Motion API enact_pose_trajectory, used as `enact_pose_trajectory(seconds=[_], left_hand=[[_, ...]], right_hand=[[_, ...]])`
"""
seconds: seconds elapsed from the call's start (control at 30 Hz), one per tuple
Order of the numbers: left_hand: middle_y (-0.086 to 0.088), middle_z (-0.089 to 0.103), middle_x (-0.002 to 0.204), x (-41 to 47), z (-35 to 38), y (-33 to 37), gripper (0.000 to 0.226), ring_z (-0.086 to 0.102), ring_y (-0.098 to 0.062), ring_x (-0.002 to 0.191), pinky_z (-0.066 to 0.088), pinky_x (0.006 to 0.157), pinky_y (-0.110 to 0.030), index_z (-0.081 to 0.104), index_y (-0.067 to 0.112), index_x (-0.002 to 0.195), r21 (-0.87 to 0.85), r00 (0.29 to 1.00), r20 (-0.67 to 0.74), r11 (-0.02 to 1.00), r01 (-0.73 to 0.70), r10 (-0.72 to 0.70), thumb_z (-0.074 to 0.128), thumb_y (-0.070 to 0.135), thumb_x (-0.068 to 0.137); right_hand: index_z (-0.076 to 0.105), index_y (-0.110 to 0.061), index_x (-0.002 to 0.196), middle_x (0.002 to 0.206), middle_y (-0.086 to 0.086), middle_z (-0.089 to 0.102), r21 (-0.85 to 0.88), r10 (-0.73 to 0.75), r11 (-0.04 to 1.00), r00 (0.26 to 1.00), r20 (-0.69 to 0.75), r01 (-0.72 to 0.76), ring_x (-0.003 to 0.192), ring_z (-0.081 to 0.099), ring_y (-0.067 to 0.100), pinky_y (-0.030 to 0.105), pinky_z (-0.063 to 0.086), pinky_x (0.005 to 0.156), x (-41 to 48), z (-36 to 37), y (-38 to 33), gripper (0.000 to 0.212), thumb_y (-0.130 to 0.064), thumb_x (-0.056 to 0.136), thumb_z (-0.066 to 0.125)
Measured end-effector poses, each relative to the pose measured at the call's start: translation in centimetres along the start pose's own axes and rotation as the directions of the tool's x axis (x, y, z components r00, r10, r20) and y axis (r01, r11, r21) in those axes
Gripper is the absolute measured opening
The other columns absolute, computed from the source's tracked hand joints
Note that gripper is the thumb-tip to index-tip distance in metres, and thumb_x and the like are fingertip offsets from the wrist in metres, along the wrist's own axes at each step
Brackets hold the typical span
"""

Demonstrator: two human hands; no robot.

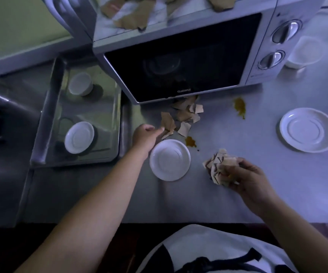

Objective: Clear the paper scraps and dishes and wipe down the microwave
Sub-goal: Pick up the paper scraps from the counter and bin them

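Right hand [245, 178] is clamped round a crumpled wad of scraps [218, 167]: tan paper with jagged torn edges, fingers curled tight on it. Left hand [145, 135] is out at the loose pile of scraps [182, 118], one fingertip touching the nearest piece; whether it has pinched anything, I cannot tell. Between the two hands sits a near saucer [170, 160], round, glossy white, right beside the left wrist. A far saucer [308, 130], same make, lies well off beyond the right hand. Two mustard-brown stains: one [190, 141] just past the near saucer, another [240, 107] further out. Straight beyond the left fingertips stands the microwave [179, 56], white casing, dark glass door, two shiny knobs [286, 31], with more torn paper [131, 14] on its top. Left of the left hand is a steel sink [49, 115] holding one sink saucer [79, 137] and one small white bowl [80, 83]. One white cup [304, 54] stands past the knobs. The counter [257, 134] is pale and smooth.
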State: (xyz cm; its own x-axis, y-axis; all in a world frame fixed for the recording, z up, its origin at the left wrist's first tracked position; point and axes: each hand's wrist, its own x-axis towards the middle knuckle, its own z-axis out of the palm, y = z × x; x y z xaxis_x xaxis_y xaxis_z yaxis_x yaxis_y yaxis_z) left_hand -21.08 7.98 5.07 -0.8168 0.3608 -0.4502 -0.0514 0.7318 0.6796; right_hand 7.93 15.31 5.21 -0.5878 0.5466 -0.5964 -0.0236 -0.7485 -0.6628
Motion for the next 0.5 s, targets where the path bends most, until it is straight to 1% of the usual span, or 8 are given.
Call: enact_pose_trajectory(seconds=[0.07,0.1,0.2,0.23,0.3,0.4,0.47,0.5], left_hand=[[-0.016,0.061,0.125,2.4,1.5,0.7,0.066,0.06,-0.032,0.113,0.052,0.094,-0.043,0.058,0.01,0.126,0.177,0.998,0.004,0.982,0.063,-0.065,0.076,0.053,0.079],[-0.017,0.055,0.133,3.2,2.2,1.1,0.076,0.055,-0.035,0.119,0.049,0.099,-0.048,0.053,0.011,0.134,0.255,0.995,-0.007,0.962,0.098,-0.099,0.073,0.058,0.078],[-0.013,0.033,0.147,4.4,4.3,2.2,0.092,0.035,-0.037,0.134,0.04,0.105,-0.048,0.035,0.017,0.146,0.375,0.988,-0.063,0.915,0.153,-0.139,0.074,0.061,0.074],[-0.013,0.03,0.148,4.6,4.8,2.5,0.092,0.032,-0.036,0.135,0.038,0.102,-0.047,0.033,0.017,0.145,0.392,0.988,-0.078,0.907,0.155,-0.135,0.077,0.056,0.074],[-0.013,0.033,0.143,5.1,5.5,2.7,0.084,0.038,-0.035,0.129,0.042,0.09,-0.043,0.039,0.015,0.139,0.395,0.987,-0.093,0.905,0.158,-0.131,0.081,0.043,0.073],[-0.014,0.05,0.129,5.9,5.2,2.4,0.066,0.059,-0.034,0.108,0.056,0.079,-0.037,0.056,0.007,0.122,0.309,0.989,-0.057,0.939,0.149,-0.138,0.089,0.026,0.068],[-0.015,0.067,0.113,6.1,4.6,1.9,0.045,0.068,-0.03,0.091,0.059,0.075,-0.036,0.062,0.008,0.101,0.264,0.993,-0.02,0.957,0.116,-0.115,0.09,0.018,0.066],[-0.013,0.07,0.105,6.1,4.3,1.7,0.039,0.069,-0.028,0.086,0.058,0.075,-0.035,0.061,0.011,0.092,0.249,0.995,-0.004,0.963,0.102,-0.104,0.09,0.015,0.067]], right_hand=[[0.073,-0.006,0.088,0.095,0.022,0.072,0.026,-0.004,1.0,0.999,-0.033,0.005,0.082,0.07,0.03,0.032,0.058,0.065,-0.2,-0.1,0.3,0.017,-0.007,0.072,0.07],[0.073,-0.007,0.087,0.095,0.022,0.072,0.039,-0.003,0.999,0.999,-0.039,0.005,0.082,0.071,0.03,0.032,0.057,0.064,-0.3,-0.1,0.6,0.016,-0.007,0.071,0.071],[0.074,-0.006,0.084,0.093,0.023,0.071,0.095,-0.003,0.995,0.998,-0.057,0.009,0.077,0.07,0.029,0.03,0.056,0.06,-0.2,0.1,1.5,0.015,-0.005,0.069,0.072],[0.072,-0.005,0.086,0.092,0.023,0.07,0.12,-0.012,0.993,0.997,-0.073,0.021,0.073,0.069,0.028,0.028,0.055,0.058,-0.2,0.2,1.7,0.015,-0.005,0.071,0.071],[0.069,-0.003,0.088,0.092,0.023,0.068,0.157,-0.045,0.986,0.993,-0.112,0.062,0.069,0.067,0.024,0.027,0.052,0.055,0.0,0.2,2.3,0.016,-0.007,0.073,0.071],[0.065,0.001,0.095,0.092,0.025,0.065,0.195,-0.073,0.976,0.989,-0.131,0.098,0.072,0.064,0.028,0.029,0.052,0.057,0.2,0.0,2.7,0.024,-0.009,0.075,0.072],[0.063,0.001,0.096,0.092,0.024,0.064,0.213,-0.069,0.972,0.988,-0.141,0.098,0.07,0.062,0.027,0.029,0.051,0.057,0.3,-0.2,2.7,0.014,-0.003,0.084,0.065],[0.063,0.0,0.094,0.09,0.023,0.064,0.217,-0.066,0.971,0.987,-0.146,0.097,0.066,0.061,0.025,0.028,0.051,0.056,0.4,-0.4,2.5,0.008,0.0,0.086,0.063]])
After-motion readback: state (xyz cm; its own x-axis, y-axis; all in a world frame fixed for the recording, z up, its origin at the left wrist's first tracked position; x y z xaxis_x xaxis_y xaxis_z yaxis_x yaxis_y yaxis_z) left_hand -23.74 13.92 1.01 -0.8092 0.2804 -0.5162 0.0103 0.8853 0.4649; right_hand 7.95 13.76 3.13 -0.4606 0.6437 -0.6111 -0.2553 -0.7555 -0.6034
